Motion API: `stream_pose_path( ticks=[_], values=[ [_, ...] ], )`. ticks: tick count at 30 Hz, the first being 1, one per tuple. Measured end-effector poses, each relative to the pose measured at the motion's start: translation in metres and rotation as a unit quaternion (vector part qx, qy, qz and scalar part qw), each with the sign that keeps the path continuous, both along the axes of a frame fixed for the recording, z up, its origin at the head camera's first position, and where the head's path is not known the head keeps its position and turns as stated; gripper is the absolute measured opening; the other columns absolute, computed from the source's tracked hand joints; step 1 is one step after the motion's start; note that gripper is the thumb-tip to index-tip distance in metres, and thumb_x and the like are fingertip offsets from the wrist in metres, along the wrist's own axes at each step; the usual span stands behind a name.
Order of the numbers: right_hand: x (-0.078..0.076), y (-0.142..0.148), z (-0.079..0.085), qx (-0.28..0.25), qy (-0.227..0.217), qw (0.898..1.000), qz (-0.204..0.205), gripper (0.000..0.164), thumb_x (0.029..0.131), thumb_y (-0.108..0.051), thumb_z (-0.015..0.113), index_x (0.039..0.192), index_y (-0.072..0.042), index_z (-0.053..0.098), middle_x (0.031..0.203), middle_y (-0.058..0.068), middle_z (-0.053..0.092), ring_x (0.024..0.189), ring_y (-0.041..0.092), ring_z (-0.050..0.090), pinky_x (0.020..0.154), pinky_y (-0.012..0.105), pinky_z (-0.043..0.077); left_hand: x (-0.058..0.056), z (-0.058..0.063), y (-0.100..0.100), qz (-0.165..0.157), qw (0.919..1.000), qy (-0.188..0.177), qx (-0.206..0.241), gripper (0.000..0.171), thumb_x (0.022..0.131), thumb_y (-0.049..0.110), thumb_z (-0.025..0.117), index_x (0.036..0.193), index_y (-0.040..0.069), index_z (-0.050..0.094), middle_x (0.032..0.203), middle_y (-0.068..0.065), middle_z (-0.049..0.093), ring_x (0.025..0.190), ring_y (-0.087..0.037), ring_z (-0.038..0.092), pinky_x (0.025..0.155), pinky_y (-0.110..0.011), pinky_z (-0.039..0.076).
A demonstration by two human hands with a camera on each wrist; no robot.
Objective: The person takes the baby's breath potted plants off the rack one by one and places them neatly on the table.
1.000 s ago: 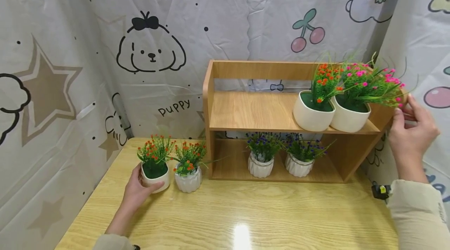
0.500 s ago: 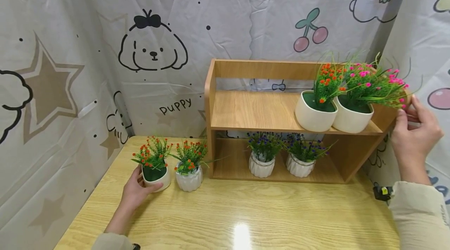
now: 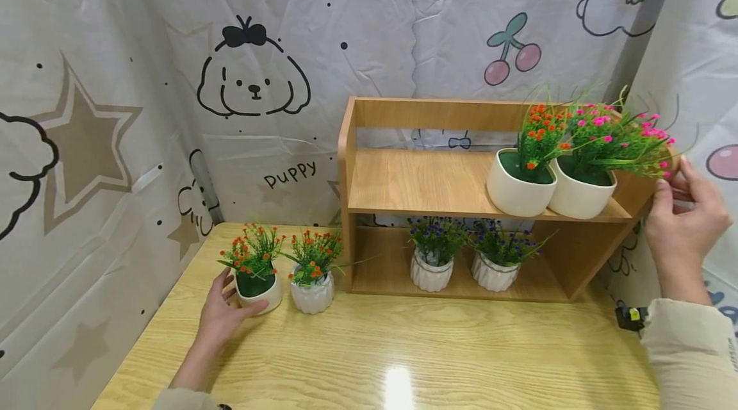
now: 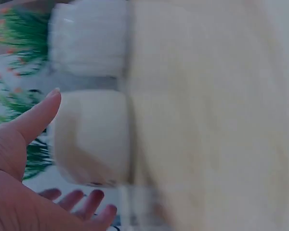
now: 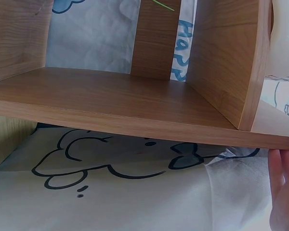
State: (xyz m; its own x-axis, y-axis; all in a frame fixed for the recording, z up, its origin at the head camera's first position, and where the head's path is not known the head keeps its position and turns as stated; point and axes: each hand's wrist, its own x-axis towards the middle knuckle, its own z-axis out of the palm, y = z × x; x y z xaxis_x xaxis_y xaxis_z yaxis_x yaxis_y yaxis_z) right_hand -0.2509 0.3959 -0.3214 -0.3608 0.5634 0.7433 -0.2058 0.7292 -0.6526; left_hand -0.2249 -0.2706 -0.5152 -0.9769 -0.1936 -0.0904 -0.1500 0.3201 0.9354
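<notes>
My left hand is around a white pot of orange artificial flowers on the table, thumb in front and fingers behind. In the left wrist view, its spread fingers stand a little off the white pot, while the thumb overlaps the rim. Just to the right is a ribbed white pot with orange flowers. My right hand pinches the right side panel's edge of a two-tier wooden shelf. The right wrist view shows only some of its fingers against the shelf's edge.
On the upper tier, a white pot with orange flowers stands beside one with pink flowers. Two ribbed pots with blue-purple flowers, a left one and a right one, sit below. A printed curtain hangs behind the table.
The pot at my left hand has tipped more upright and its flowers have swung left, then stayed. The left fingers have loosened slightly. My right hand keeps its place at the shelf.
</notes>
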Motion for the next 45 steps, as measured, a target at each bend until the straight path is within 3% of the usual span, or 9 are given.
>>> stream_pose_path(
  ticks=[4,7,10,14,18,24,30,36,45],
  values=[
    [-0.001,0.000,0.000,0.000,0.007,1.000,0.003,0.037,0.103,-0.011,0.060,0.138,-0.021,0.066,0.098,-0.040,0.046,0.084,-0.025,0.048,0.082,-0.001,0.046,0.010,0.022,0.004,0.037,0.9984,0.032,0.026,0.133,0.080,0.014,0.091,0.167,0.023,-0.010,0.174,-0.015,0.005,0.156,-0.045,0.019,0.126,-0.062,0.024],
    [0.001,-0.001,0.001,-0.005,0.011,1.000,0.005,0.036,0.103,-0.010,0.060,0.138,-0.018,0.066,0.097,-0.038,0.046,0.084,-0.025,0.049,0.082,-0.001,0.047,0.015,0.040,0.007,0.067,0.9930,0.088,0.041,0.137,0.078,0.012,0.093,0.165,0.037,-0.009,0.174,-0.005,0.007,0.157,-0.037,0.018,0.128,-0.058,0.019],
    [0.002,-0.003,0.003,-0.014,0.004,1.000,0.005,0.036,0.103,-0.011,0.060,0.138,-0.017,0.066,0.097,-0.038,0.046,0.084,-0.024,0.049,0.082,-0.001,0.047,0.017,0.059,0.014,0.093,0.9829,0.151,0.048,0.135,0.077,0.009,0.093,0.163,0.045,-0.005,0.173,0.004,0.011,0.157,-0.027,0.018,0.128,-0.053,0.020],
    [0.003,-0.005,0.004,-0.018,0.003,1.000,0.010,0.037,0.103,-0.010,0.060,0.138,-0.017,0.066,0.098,-0.037,0.047,0.085,-0.023,0.049,0.082,-0.001,0.047,0.019,0.084,0.029,0.105,0.9647,0.236,0.051,0.128,0.076,0.003,0.091,0.164,0.044,0.006,0.171,0.008,0.018,0.155,-0.020,0.023,0.124,-0.030,0.026],
    [0.002,-0.004,0.003,-0.019,0.008,1.000,0.012,0.037,0.101,-0.009,0.060,0.137,-0.017,0.067,0.097,-0.037,0.047,0.084,-0.023,0.050,0.080,-0.001,0.046,0.020,0.112,0.056,0.069,0.9425,0.321,0.060,0.124,0.077,-0.007,0.087,0.165,0.038,0.012,0.167,0.004,0.027,0.147,-0.017,0.034,0.113,-0.017,0.036],
    [0.002,-0.004,0.003,-0.016,0.018,1.000,0.016,0.037,0.101,-0.008,0.061,0.136,-0.016,0.068,0.096,-0.037,0.048,0.082,-0.024,0.050,0.079,-0.002,0.046,0.014,0.140,0.109,-0.036,0.9074,0.413,0.069,0.116,0.075,-0.016,0.083,0.166,0.022,0.021,0.160,-0.005,0.038,0.140,-0.022,0.045,0.113,-0.025,0.045],
    [0.000,-0.001,0.002,-0.009,0.018,1.000,0.014,0.036,0.101,-0.009,0.061,0.136,-0.016,0.067,0.095,-0.038,0.048,0.081,-0.025,0.050,0.078,-0.002,0.046,0.004,0.153,0.177,-0.138,0.8932,0.427,0.025,0.109,0.077,0.002,0.090,0.164,0.025,0.028,0.160,-0.005,0.041,0.140,-0.031,0.049,0.116,-0.044,0.046],
    [-0.008,0.014,-0.008,-0.009,-0.001,1.000,-0.007,0.036,0.103,-0.013,0.061,0.137,-0.022,0.067,0.097,-0.039,0.046,0.082,-0.024,0.048,0.079,-0.002,0.045,-0.023,0.164,0.243,-0.221,0.8850,0.409,0.021,0.105,0.082,0.014,0.090,0.164,0.031,0.026,0.161,0.003,0.040,0.142,-0.026,0.048,0.116,-0.042,0.045],
    [-0.018,0.028,-0.016,0.000,-0.019,1.000,-0.012,0.037,0.104,-0.019,0.060,0.139,-0.031,0.064,0.101,-0.040,0.046,0.086,-0.024,0.048,0.081,-0.001,0.045,-0.065,0.180,0.328,-0.266,0.8975,0.352,0.020,0.105,0.084,0.023,0.089,0.164,0.034,0.023,0.164,0.001,0.037,0.147,-0.022,0.043,0.120,-0.035,0.041]
  ],
)
